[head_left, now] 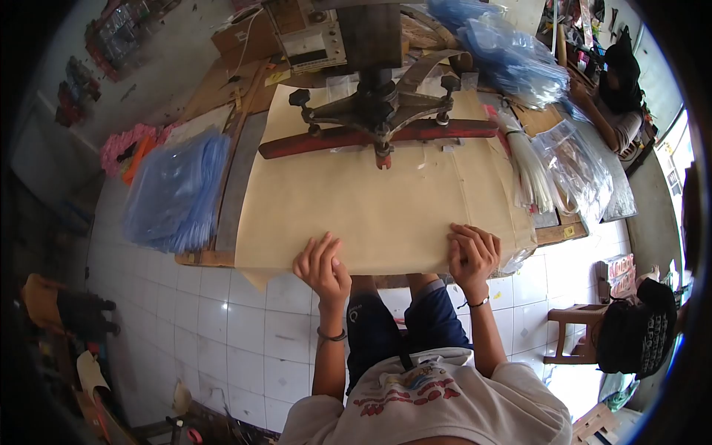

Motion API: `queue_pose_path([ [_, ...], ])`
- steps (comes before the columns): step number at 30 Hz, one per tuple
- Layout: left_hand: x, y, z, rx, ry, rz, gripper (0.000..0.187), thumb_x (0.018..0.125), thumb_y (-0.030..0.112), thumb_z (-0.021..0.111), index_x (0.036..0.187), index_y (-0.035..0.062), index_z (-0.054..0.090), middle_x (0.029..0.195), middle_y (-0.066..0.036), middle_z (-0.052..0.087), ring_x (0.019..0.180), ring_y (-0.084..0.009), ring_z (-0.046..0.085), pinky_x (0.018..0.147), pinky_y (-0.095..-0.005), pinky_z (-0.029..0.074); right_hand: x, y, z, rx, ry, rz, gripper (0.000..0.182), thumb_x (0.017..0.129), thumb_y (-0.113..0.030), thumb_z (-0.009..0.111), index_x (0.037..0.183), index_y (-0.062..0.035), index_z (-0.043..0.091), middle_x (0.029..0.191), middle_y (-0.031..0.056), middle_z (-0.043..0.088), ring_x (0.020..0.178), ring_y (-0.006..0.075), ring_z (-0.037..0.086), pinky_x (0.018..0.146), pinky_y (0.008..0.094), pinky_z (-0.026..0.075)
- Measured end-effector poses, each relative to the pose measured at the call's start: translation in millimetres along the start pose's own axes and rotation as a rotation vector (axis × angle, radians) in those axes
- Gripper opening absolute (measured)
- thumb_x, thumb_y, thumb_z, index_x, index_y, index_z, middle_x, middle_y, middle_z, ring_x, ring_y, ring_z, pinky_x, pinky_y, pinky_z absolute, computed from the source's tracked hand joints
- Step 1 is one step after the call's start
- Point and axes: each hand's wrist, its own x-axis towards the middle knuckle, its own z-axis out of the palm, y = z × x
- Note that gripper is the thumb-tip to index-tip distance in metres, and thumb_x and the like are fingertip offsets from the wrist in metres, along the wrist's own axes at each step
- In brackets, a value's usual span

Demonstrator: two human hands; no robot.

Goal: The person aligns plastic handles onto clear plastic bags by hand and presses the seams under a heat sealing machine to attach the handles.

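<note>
A large tan sheet covers the middle of the workbench, its front edge close to my body. My left hand rests on that edge at the left, fingers stretched out over the sheet and thumb on top. Near the right end of the same edge, my right hand lies with its fingers loosely bent on the surface. Beyond both hands, a press head with black knobs carries a long red bar across the back part of the sheet.
Blue clear plastic sheets are piled at the left, more plastic at the back right. White strips and clear bags lie right. A person sits at the far right. A brown stool stands on the tiled floor.
</note>
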Motion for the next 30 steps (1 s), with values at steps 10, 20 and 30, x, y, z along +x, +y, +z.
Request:
queue_pose_path([
  [10,-0.5,-1.0,0.4,-0.001,0.005,0.002,0.031,0.097,0.015,0.048,0.113,0.0137,0.074,0.127,0.0,0.07,0.126,-0.0264,0.055,0.109,-0.046,0.031,-1.1,1.1,0.2,0.004,-0.003,-0.009,0.011,0.079,-0.008,0.073,0.086,-0.0155,0.071,0.104,-0.0041,0.077,0.097,0.017,0.07,0.086,0.0332,0.046],
  [20,1.4,1.4,-0.6,-0.003,0.002,-0.009,0.032,0.102,0.02,0.044,0.111,0.0107,0.073,0.125,-0.003,0.071,0.124,-0.0293,0.057,0.111,-0.0467,0.03,1.1,-0.2,-0.9,0.011,-0.013,-0.002,0.011,0.08,-0.008,0.073,0.087,-0.0153,0.072,0.104,-0.0036,0.077,0.099,0.0177,0.07,0.088,0.0331,0.046],
  [30,3.7,5.3,-4.4,-0.012,-0.033,-0.025,0.032,0.101,0.018,0.044,0.113,0.0099,0.073,0.126,-0.004,0.071,0.125,-0.0302,0.057,0.112,-0.0466,0.029,-6.8,-2.7,-5.7,0.062,-0.047,0.053,0.016,0.079,-0.006,0.073,0.092,-0.0137,0.074,0.11,-0.0011,0.076,0.107,0.0202,0.069,0.093,0.0359,0.045],
])
